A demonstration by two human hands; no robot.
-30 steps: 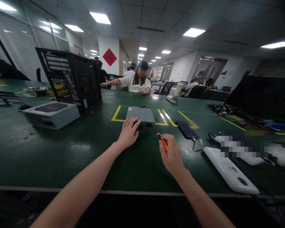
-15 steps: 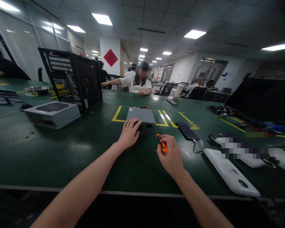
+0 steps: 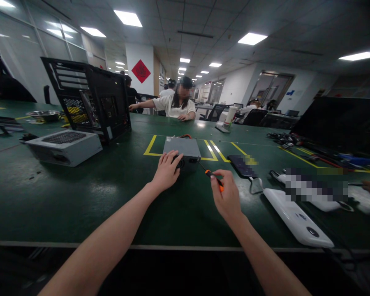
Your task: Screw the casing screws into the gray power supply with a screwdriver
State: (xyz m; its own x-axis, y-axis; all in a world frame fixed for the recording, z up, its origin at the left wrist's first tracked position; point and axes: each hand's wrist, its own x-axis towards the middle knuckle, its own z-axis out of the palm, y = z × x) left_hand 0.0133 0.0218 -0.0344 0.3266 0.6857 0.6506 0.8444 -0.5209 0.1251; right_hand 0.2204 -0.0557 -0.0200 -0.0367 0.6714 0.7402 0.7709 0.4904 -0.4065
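A grey power supply unit [image 3: 185, 147] lies on the green table, with red and dark wires at its back. My left hand [image 3: 168, 170] rests on its front left edge, palm down with fingers spread. In my right hand [image 3: 226, 193] is an orange and black screwdriver [image 3: 208, 172], gripped by thumb and fingers. The screwdriver slants up and left, its tip at the front right corner of the unit. Whether the tip sits on a screw is too small to tell.
An open black computer case [image 3: 106, 102] and a second power supply [image 3: 64, 147] stand left. To the right are a phone [image 3: 242, 165], a white power bank [image 3: 296, 216] and cables. Across the table [image 3: 120, 222] sits a person [image 3: 180, 105].
My right hand has moved slightly right and its fingers have shifted on the screwdriver, which now slants more. My left hand stays on the unit. The whole view has shifted a little.
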